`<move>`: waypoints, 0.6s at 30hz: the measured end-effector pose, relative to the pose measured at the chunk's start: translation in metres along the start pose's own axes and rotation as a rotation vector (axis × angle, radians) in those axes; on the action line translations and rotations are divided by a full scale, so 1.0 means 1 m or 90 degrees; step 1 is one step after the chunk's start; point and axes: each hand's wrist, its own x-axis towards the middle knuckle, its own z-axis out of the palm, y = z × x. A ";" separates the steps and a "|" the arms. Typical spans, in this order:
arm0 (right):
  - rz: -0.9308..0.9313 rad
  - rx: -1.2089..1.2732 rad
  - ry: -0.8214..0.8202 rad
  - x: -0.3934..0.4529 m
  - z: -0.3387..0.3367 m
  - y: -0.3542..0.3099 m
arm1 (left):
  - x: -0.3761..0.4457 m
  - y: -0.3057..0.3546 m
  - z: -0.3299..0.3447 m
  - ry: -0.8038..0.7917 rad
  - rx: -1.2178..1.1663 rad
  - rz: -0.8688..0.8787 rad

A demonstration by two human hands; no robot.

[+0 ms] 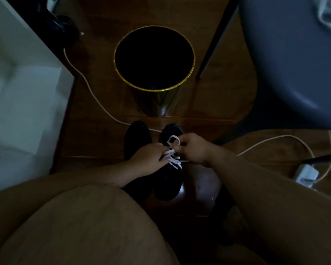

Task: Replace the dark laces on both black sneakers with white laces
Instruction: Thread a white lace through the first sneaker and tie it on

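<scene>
The step in hand looks like the lacing, or perhaps the first tying, of the right-hand sneaker point(169, 169), which stands on the dark wooden floor point(96, 138) touching its partner, the left-hand sneaker point(136, 138), just near of a black bin with a gold rim point(154, 58). The right hand point(194, 149) has its fingers curled, and it pinches a loop of the white lace point(172, 156) that stands up over the far part of the shoe's eyelet row. The left hand point(148, 158) lies across the gap between the two shoes with its fingers bent down onto the crossed lace; whether they pinch a strand or only press it flat I cannot tell in this dim light. By my judgement the next move calls for drawing the loop taut through or around the strand under the left hand, with even tension so the crossings lie flat, and without tugging the shoe off its spot. The right-hand sneaker is black, low-cut, with several white crossings visible over the tongue. The left-hand sneaker shows only as a dark shape, its lacing partly hidden by the left wrist and too dark to judge, so I cannot say whether it has white laces yet. A white cable point(88, 87) runs across the floor, passing behind the toes
</scene>
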 end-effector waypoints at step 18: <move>-0.229 -0.544 0.100 0.007 -0.002 -0.005 | 0.017 0.025 -0.040 -0.105 -0.518 -0.156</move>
